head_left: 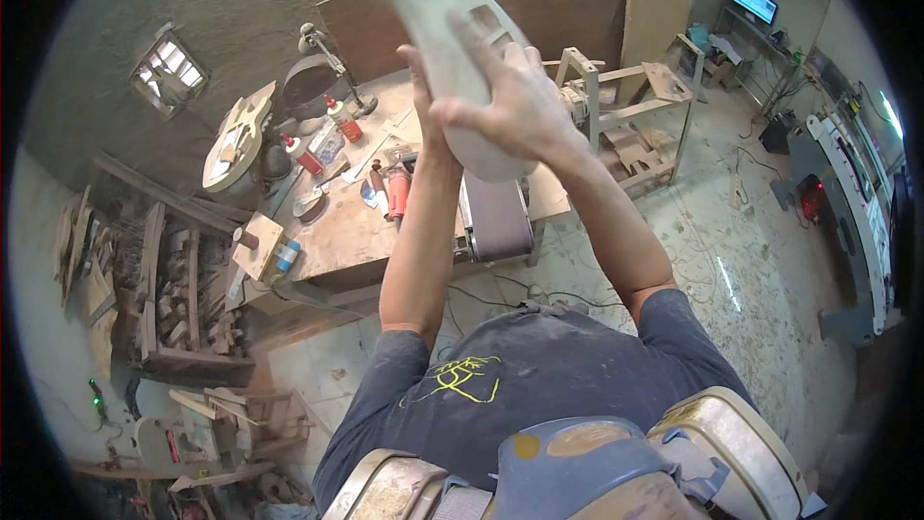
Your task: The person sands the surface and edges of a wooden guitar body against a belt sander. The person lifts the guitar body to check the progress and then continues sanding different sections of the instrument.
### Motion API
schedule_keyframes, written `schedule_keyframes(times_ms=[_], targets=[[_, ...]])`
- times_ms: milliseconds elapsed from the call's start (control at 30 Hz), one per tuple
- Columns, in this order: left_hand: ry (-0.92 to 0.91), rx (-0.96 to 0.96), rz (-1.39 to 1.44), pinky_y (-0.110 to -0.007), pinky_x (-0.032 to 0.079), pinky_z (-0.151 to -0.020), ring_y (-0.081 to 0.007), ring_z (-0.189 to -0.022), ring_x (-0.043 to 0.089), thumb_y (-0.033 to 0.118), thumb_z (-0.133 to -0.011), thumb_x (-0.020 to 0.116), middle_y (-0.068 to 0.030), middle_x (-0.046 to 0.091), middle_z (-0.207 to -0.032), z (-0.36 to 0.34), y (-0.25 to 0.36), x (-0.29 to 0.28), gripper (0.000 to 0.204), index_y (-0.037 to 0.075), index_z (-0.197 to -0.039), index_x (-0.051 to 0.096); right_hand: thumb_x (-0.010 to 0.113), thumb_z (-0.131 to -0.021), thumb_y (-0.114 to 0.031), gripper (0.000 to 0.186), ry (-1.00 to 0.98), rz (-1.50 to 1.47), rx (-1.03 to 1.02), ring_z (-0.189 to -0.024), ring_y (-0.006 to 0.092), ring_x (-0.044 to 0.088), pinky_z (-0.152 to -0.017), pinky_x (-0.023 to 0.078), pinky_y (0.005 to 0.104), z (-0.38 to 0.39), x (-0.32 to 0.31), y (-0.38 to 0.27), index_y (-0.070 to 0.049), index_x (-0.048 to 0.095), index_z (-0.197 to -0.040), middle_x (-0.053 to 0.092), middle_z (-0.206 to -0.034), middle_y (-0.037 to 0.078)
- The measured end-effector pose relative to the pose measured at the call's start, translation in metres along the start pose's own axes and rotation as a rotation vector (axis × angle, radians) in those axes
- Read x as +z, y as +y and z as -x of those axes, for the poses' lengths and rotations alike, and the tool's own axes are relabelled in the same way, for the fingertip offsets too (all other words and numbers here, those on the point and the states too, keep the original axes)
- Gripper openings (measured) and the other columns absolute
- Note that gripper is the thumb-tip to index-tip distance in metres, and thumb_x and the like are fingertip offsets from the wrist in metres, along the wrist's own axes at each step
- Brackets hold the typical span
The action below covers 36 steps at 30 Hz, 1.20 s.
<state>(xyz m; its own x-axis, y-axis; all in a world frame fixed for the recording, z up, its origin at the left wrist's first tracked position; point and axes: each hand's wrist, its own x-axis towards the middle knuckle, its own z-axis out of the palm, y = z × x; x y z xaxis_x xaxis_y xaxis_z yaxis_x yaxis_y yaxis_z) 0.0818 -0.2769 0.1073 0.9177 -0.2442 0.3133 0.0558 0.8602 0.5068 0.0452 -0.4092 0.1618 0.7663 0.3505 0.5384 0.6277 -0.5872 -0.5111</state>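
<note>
A pale, unpainted guitar body [438, 39] with cut-out cavities is held up in front of me, slightly smeared by motion. My right hand [515, 106] is laid over its face near the lower end, thumb pointing left and fingers curled towards the far edge. On the other side my left hand [428, 101] grips the edge, most of its fingers hidden behind the wood. Just below the body's lower end is a belt sander [499, 221] with a dark, wide belt; whether the wood touches it I cannot tell.
On the dusty workbench [351, 241] lie glue bottles [344, 121], a red tool [397, 191] and a desk lamp [327, 63]. A second guitar body [236, 144] leans at the left. Wood offcuts [183, 299] fill a rack. Cables [539, 291] cross the floor. A wooden frame stand [635, 116] stands right.
</note>
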Motion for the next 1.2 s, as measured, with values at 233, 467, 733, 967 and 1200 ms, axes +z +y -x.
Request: schedule_keyframes(times_ms=[233, 467, 733, 967, 1200], targets=[[0.117, 0.184, 0.065, -0.046, 0.032, -0.114, -0.0308, -0.133, 0.045, 0.053, -0.096, 0.043, -0.0178, 0.045, -0.145, 0.016, -0.019, -0.017, 0.069, 0.006, -0.146, 0.039, 0.069, -0.070, -0.068, 0.096, -0.212, 0.233, -0.207, -0.109, 0.0414, 0.045, -0.100, 0.032, 0.0528, 0.005, 0.017, 0.002, -0.023, 0.040, -0.150, 0.052, -0.107, 0.028], [0.168, 0.228, 0.045, -0.045, 0.034, -0.113, -0.0298, -0.131, 0.047, 0.055, -0.095, 0.044, -0.0163, 0.048, -0.143, 0.022, -0.012, -0.034, 0.070, 0.006, -0.145, 0.041, 0.054, -0.092, -0.060, 0.074, 0.324, 0.188, -0.462, -0.118, 0.0330, 0.045, -0.103, 0.033, 0.0477, 0.008, 0.022, 0.047, -0.010, 0.044, -0.146, 0.052, -0.123, 0.018], [0.329, 0.217, -0.012, -0.044, 0.036, -0.112, -0.0288, -0.128, 0.050, 0.058, -0.094, 0.045, -0.0147, 0.051, -0.141, 0.039, -0.029, -0.079, 0.071, 0.006, -0.143, 0.044, 0.057, -0.099, -0.034, 0.054, 0.069, -1.431, 0.447, -0.116, 0.0217, 0.059, -0.096, 0.049, 0.0366, -0.005, 0.043, 0.179, 0.003, 0.047, -0.137, 0.057, -0.132, 0.015], [0.072, 0.105, 0.271, -0.057, 0.032, -0.112, -0.0376, -0.133, 0.044, 0.054, -0.094, 0.042, -0.0182, 0.048, -0.143, 0.100, 0.018, -0.147, 0.067, 0.003, -0.138, 0.048, 0.044, -0.102, -0.020, 0.038, 0.083, -1.532, 0.509, -0.101, 0.0190, 0.065, -0.091, 0.050, 0.0297, 0.021, 0.071, 0.239, 0.010, 0.058, -0.122, 0.066, -0.116, 0.015], [0.654, 0.280, 0.165, -0.055, 0.039, -0.107, -0.0350, -0.126, 0.051, 0.058, -0.093, 0.047, -0.0170, 0.052, -0.139, 0.163, 0.010, -0.179, 0.070, 0.005, -0.138, 0.047, 0.043, -0.104, -0.024, 0.042, -0.030, -1.452, 0.669, -0.103, 0.0217, 0.064, -0.091, 0.049, 0.0316, 0.043, 0.104, 0.246, 0.010, 0.058, -0.123, 0.065, -0.118, 0.015]])
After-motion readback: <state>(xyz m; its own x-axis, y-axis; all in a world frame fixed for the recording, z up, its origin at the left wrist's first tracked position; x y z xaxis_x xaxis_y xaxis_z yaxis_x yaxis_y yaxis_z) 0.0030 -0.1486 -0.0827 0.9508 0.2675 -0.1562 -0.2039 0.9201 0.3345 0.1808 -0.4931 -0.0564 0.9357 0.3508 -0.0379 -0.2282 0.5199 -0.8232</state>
